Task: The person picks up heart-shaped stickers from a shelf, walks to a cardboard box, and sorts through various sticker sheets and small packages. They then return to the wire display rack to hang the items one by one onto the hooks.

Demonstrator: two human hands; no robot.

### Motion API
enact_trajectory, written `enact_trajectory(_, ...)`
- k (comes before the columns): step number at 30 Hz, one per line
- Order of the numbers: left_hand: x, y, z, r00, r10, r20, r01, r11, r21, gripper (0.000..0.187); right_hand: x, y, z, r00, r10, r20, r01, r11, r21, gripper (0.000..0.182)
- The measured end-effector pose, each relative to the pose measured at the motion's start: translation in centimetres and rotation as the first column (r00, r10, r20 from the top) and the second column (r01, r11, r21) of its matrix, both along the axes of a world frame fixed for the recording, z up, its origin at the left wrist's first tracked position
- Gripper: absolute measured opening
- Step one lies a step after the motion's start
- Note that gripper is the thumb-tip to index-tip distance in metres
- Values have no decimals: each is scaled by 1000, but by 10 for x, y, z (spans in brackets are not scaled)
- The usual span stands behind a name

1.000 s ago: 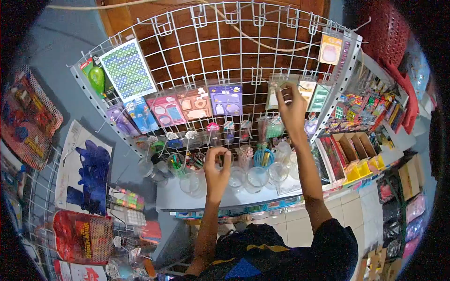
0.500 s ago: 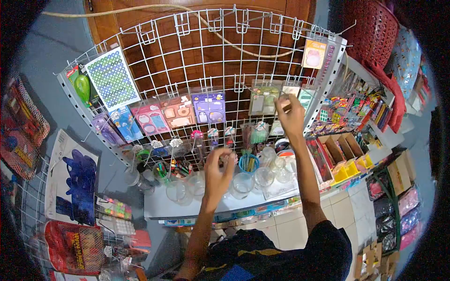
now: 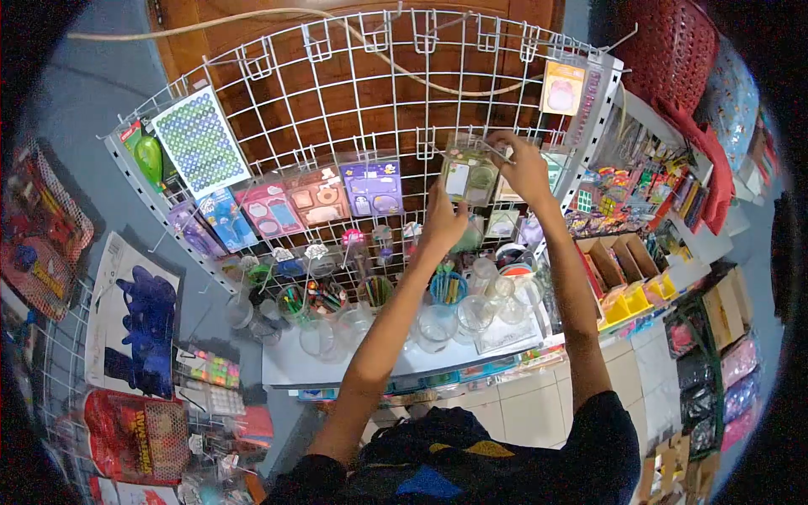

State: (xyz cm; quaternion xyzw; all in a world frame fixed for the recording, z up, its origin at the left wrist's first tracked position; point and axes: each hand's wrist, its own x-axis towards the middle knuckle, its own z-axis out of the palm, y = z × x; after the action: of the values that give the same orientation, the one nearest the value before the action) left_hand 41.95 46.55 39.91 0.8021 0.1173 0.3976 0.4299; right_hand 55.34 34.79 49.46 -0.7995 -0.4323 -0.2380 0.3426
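A green sticky-note pack (image 3: 471, 178) in clear plastic hangs in front of the white wire rack (image 3: 396, 93). My left hand (image 3: 443, 223) grips its lower left edge, thumb and fingers closed together. At the upper right corner of the pack, my right hand (image 3: 526, 175) has its fingers bent around the edge, close to a metal hook; its fingertips are partly hidden. Other packs hang to the left: a purple pack (image 3: 372, 189), a brown pack (image 3: 321, 200) and a pink pack (image 3: 271, 209). Partly behind my right wrist is a small pale pack (image 3: 502, 225).
Below the rack, a white shelf (image 3: 286, 370) carries clear jars (image 3: 438, 326) and a blue cup (image 3: 449, 288) of pens. Yellow bins (image 3: 624, 308) stand at the right. A blue-figured card (image 3: 147, 328) and mesh bags (image 3: 135, 433) hang at the left.
My left hand has moved up and right from above the jars to the green pack. My right hand has risen slightly to its corner. The pack has shifted and tilted.
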Motion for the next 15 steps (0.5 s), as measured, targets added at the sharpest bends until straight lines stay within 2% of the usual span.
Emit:
enact_trajectory(2, 2, 0, -1, 999, 13, 39, -12, 1000, -24, 63, 6, -2, 1, 992, 105, -75, -102, 994, 37, 28)
enact_trajectory(3, 3, -2, -2, 983, 167, 72, -172, 982, 73, 62, 10, -2, 0, 977, 182, -110, -171, 980, 102, 23)
enact_trajectory(6, 0, 1, 1, 981, 186, 52, -189, 979, 76, 61, 29, 1, -12, 865, 473, -167, -410, 859, 306, 29)
enact_trajectory(10, 2, 3, 2, 993, 116, 7, -116, 993, 17, 60, 22, 0, -10, 721, 587, -367, -415, 791, 450, 24)
enact_trajectory(13, 9, 9, 0, 997, 72, 21, -71, 995, -64, 57, 21, 3, -15, 777, 547, -312, -370, 797, 477, 25)
enact_trajectory(15, 14, 15, -2, 1000, 12, -11, -12, 998, -57, 56, 22, 3, -21, 738, 608, -293, -388, 737, 553, 27)
